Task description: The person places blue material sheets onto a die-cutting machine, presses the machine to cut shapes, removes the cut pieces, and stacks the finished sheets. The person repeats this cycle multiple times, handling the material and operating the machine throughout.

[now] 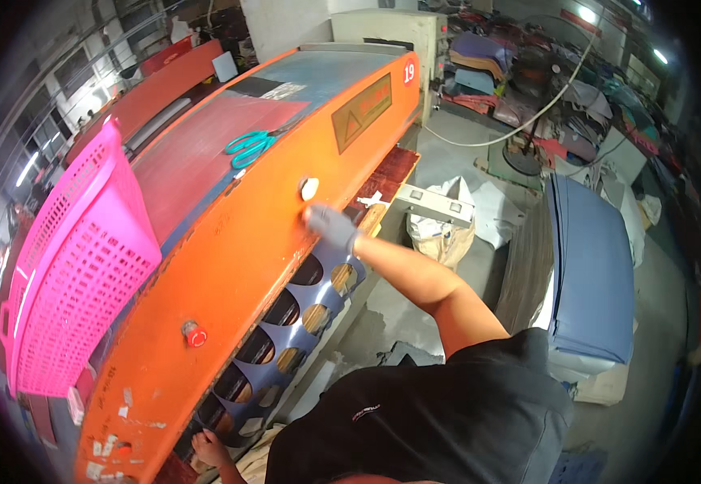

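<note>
My right hand (332,227), in a grey glove with a bare fingertip showing, reaches out to the orange front of a large machine (242,258). Its fingertips are at the orange panel, just below a round white button (309,189), with fingers stretched forward and nothing seen in them. Low at the left, my left hand (209,448) has curled fingers at the near end of a blue sheet with large cut-out holes (286,310), under the orange beam. What those fingers hold, if anything, is hidden.
Teal-handled scissors (250,148) and a pink plastic basket (84,274) rest on top of the machine. A red knob (195,334) juts from its front. To my right stands a tall stack of blue sheets (592,270). Behind it, a cable (520,129) hangs near heaped material.
</note>
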Demonstrator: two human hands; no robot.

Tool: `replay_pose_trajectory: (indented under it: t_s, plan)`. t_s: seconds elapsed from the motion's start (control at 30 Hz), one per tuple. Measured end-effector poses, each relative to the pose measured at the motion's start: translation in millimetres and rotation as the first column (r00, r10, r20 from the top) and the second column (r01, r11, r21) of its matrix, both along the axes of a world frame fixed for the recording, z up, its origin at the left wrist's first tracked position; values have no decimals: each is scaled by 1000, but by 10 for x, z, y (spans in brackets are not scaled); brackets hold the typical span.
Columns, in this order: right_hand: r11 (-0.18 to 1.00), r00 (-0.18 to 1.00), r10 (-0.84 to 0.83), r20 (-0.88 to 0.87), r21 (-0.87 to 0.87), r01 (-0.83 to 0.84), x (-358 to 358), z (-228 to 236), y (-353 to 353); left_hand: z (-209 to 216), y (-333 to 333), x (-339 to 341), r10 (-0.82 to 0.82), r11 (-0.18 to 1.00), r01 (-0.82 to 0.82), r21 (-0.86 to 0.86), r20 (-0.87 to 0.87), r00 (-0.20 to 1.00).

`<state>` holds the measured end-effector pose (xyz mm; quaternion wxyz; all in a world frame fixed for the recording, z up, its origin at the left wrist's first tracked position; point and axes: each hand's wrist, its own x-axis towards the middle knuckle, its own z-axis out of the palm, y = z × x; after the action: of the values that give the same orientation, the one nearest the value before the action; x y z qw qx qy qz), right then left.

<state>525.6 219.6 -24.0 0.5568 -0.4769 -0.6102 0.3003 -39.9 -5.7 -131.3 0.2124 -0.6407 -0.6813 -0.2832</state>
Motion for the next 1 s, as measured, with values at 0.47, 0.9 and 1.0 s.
replay_pose_trajectory:
  t_s: [0.47,0.9,1.0]
  plan:
    - [998,565,-66,822,58,32,-578,-680,-692,-83,-14,-18,117,973,-72,-219,196,974]
    - [982,590,-182,787,120,143,-314,-835,-1210,-166,-658,358,7,993,27,-115,287,958]
    - [959,596,-283,752,233,162,-153,-872,-1617,102,-1138,593,-50,989,124,-83,597,800]
